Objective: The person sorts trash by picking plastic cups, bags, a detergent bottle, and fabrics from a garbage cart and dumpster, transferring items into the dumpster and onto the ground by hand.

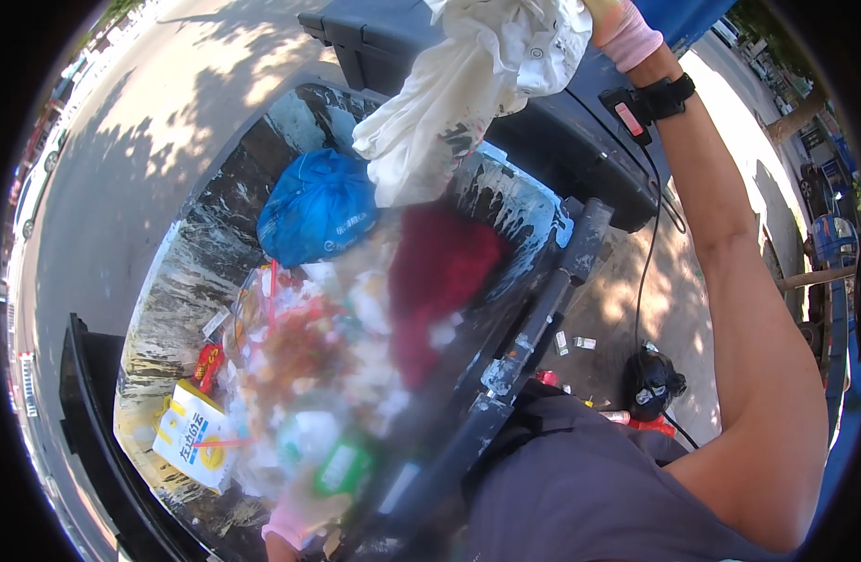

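Note:
My right hand (627,36), in a pink-cuffed glove, is raised at the top edge and closed on a crumpled white plastic bag (477,89). The bag has dark smudges and hangs over an open trash bin (182,272). Below it is a dark red, motion-blurred piece (445,276), cloth or film; I cannot tell which. Low in the bin, my gloved left hand (309,513) is closed around a clear plastic bottle with a green label (344,466), both smeared by motion. Mixed waste (309,356) fills the bin beside them.
A tied blue bag (318,206) lies at the bin's far side. A white-and-yellow paper bag (194,436) and a red wrapper (207,367) lie along its left wall. Another dark bin (580,140) stands behind. A black bag (653,384) and litter lie on the ground, right.

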A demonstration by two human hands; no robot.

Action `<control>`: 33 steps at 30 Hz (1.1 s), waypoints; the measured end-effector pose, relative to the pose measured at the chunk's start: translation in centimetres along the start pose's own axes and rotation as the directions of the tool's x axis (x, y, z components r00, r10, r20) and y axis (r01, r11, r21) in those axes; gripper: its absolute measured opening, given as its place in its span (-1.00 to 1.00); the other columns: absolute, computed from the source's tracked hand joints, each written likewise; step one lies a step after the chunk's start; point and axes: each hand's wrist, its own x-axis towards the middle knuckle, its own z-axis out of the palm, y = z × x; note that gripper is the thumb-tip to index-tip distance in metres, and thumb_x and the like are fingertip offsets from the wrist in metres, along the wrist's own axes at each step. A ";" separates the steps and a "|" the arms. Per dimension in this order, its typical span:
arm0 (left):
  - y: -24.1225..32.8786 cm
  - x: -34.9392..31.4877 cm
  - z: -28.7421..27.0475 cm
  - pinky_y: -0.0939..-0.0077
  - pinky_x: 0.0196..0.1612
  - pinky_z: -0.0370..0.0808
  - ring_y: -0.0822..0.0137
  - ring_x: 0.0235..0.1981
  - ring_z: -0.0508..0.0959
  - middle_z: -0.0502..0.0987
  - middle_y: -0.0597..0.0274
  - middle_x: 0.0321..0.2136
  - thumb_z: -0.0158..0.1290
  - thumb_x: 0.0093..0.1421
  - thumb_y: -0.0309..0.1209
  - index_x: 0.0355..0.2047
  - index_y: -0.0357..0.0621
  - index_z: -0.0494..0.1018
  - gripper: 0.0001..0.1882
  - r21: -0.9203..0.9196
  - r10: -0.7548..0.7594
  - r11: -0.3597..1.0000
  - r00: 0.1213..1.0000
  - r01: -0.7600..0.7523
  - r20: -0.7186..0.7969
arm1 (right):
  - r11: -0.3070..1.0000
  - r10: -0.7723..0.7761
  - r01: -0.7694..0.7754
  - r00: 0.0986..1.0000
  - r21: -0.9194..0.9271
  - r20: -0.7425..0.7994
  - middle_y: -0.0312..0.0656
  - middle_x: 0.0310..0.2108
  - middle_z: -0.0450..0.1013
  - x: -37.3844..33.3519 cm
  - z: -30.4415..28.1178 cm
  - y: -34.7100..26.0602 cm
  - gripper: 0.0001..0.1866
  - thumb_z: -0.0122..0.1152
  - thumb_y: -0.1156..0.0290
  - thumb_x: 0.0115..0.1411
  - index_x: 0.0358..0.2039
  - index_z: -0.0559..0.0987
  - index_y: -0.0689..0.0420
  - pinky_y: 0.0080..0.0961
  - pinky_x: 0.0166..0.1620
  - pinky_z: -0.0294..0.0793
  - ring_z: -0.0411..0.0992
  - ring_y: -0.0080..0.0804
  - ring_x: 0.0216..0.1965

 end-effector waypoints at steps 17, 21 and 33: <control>-2.7 1.8 0.1 0.13 0.18 0.48 -0.06 0.16 0.53 0.54 -0.12 0.11 0.34 -0.02 -0.15 0.27 -0.11 0.43 -0.19 0.165 0.067 0.984 0.997 -0.062 -0.027 | 0.447 0.729 -0.872 0.225 0.200 -0.646 -0.20 -0.13 0.70 -15.0 2.8 16.7 -0.60 0.39 0.17 0.30 0.05 0.71 0.12 -0.42 -0.01 0.55 0.60 -0.45 -0.11; -4.2 2.6 0.5 0.12 0.18 0.48 -0.08 0.18 0.51 0.52 -0.13 0.13 0.34 -0.02 -0.13 0.27 -0.12 0.43 -0.18 0.144 0.051 0.988 0.999 -0.048 -0.018 | 0.698 0.562 -0.690 0.362 0.192 -0.743 -0.22 -0.17 0.68 -10.2 4.1 12.3 -0.60 0.31 0.13 0.35 0.05 0.69 0.14 -0.39 -0.04 0.52 0.53 -0.48 -0.20; -2.8 1.2 0.6 0.31 0.06 0.55 0.13 -0.08 0.65 0.66 -0.04 -0.12 0.35 -0.01 -0.09 0.20 -0.30 0.47 -0.19 0.241 0.203 0.957 0.967 -0.164 -0.150 | 0.598 -0.038 0.114 0.993 -0.793 0.114 -0.01 0.15 0.53 -4.4 15.4 -1.9 -0.38 0.29 0.00 0.31 0.27 0.50 0.05 -0.12 0.14 0.52 0.53 -0.05 0.12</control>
